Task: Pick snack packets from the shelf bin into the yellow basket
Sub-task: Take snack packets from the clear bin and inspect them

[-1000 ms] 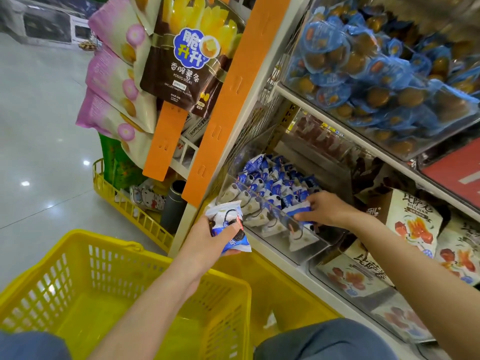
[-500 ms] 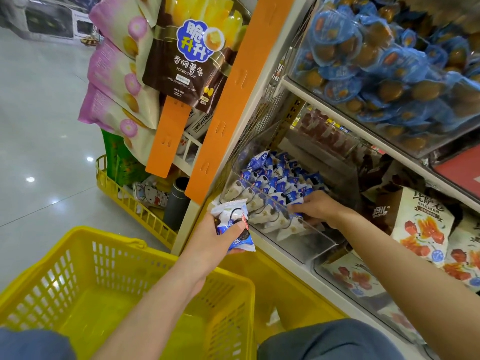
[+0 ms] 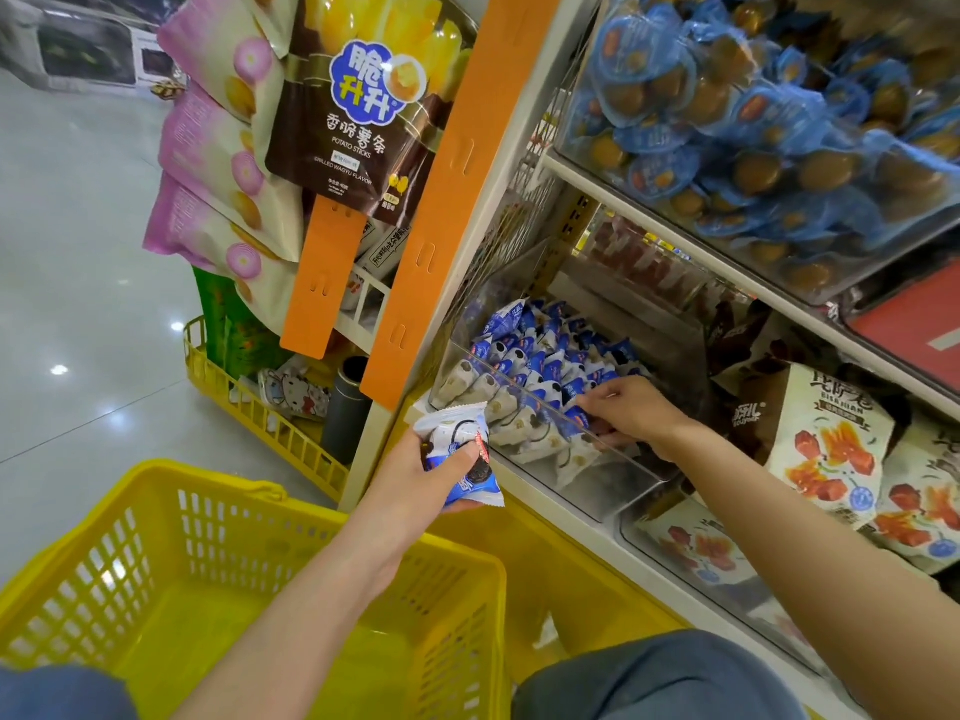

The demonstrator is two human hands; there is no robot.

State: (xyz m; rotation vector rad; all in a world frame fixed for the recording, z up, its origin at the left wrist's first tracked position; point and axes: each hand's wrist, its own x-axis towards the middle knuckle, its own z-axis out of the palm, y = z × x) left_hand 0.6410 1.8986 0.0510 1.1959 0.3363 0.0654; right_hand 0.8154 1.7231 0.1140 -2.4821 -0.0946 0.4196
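A clear shelf bin [image 3: 644,462] holds several small blue-and-white snack packets [image 3: 540,361]. My right hand [image 3: 631,413] reaches down inside it, fingers curled among the packets; whether they hold one is hidden. My left hand [image 3: 421,483] grips blue-and-white snack packets [image 3: 460,449] just in front of the bin, above the far rim of the yellow basket [image 3: 291,517]. The basket sits low at the left and looks bare inside.
Above the bin, a higher shelf carries blue-wrapped snacks [image 3: 753,122]. White bags with red print [image 3: 826,439] fill the bins to the right. Hanging chip bags [image 3: 358,106] and an orange strip [image 3: 441,200] stand at the shelf end, over a yellow wire rack [image 3: 249,407].
My right hand has pushed deeper into the bin among the packets. My left hand with its packets has held nearly still while the view shifted slightly.
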